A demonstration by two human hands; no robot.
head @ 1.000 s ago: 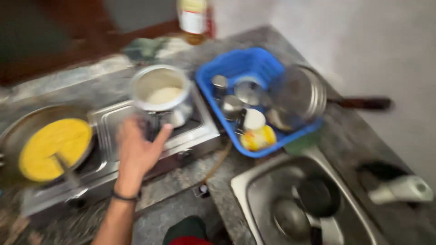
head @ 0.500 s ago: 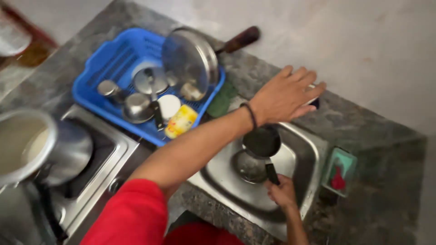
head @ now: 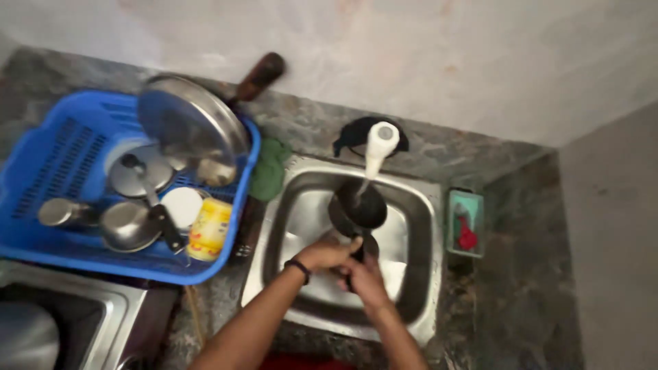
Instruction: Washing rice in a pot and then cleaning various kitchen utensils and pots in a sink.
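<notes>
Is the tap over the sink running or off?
Running, it seems: a thin white stream drops from the tap into the dark pan that both hands hold over the sink.

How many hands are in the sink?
2. The left hand and the right hand are together over the steel sink, both touching a small dark pan under the white tap. No other hands show.

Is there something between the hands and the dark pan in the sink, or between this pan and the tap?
Nothing visible. Both the left hand and right hand already grip the dark pan by its handle, over the sink. The pan sits directly below the white tap.
</notes>
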